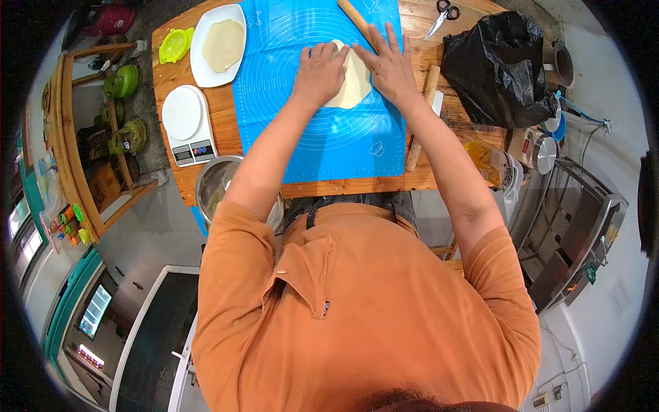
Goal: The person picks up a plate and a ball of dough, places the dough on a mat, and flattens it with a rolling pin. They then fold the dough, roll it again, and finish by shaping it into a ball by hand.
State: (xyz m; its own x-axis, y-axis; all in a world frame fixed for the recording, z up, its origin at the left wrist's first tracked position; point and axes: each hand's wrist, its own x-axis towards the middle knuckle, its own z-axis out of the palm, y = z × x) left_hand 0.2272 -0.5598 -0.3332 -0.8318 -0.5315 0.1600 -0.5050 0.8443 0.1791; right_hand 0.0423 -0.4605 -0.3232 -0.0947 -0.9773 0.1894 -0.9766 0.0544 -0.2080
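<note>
A flattened piece of pale dough [354,88] lies on a blue silicone baking mat [288,141] marked with white circles. My left hand [320,72] rests palm down at the dough's left edge, fingers stretched toward its far end. On the other side, my right hand [391,67] is spread open, its index finger and thumb near the upper right edge of the dough. A wooden rolling pin [353,16] lies just beyond the fingers of my right hand. Both hands partly cover the dough and hide its upper outline.
Left of the mat are a white dish [198,60] with a flat dough sheet [225,47], a green mould [176,45], a kitchen scale [184,117] and a metal bowl [206,187]. To the right are scissors [439,22], a wooden stick [414,154] and a black plastic bag [491,69].
</note>
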